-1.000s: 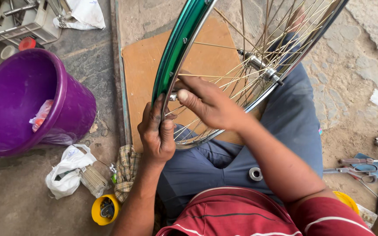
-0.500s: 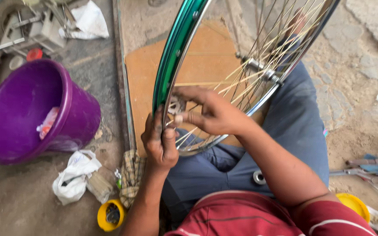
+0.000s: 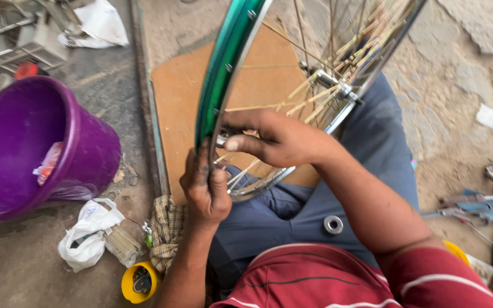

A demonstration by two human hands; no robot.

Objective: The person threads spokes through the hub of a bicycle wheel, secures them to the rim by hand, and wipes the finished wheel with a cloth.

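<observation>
Both hands are closed on a bicycle wheel (image 3: 292, 85) that is held upright over the person's lap. The left hand (image 3: 205, 185) is clenched around the green rim (image 3: 223, 74) at its lower edge, with the fingers wrapped over the rim and the thumb side turned toward the body. The right hand (image 3: 275, 138) is passed in among the spokes (image 3: 326, 94), its thumb and fingertips pinched together at the inner side of the rim, just above the left hand; what is pinched there is too small to be made out. The hub (image 3: 332, 82) is seen at the middle of the wheel, with the yellowish spokes fanned out from it.

Under the wheel, blue trousers (image 3: 338, 194) and a red striped shirt (image 3: 326, 279) are seen, and a small metal ring (image 3: 333, 225) is laid on the lap. A brown board (image 3: 184, 108) lies on the ground behind the rim. To the left, a purple bucket (image 3: 35, 148) stands on the floor, with a white plastic bag (image 3: 87, 239) and a bundle of spokes (image 3: 122, 244) near it. A checked cloth (image 3: 166, 228) and a small yellow cup (image 3: 138, 282) are set beside the left forearm. Metal tools (image 3: 475, 205) are scattered on the ground at the far right.
</observation>
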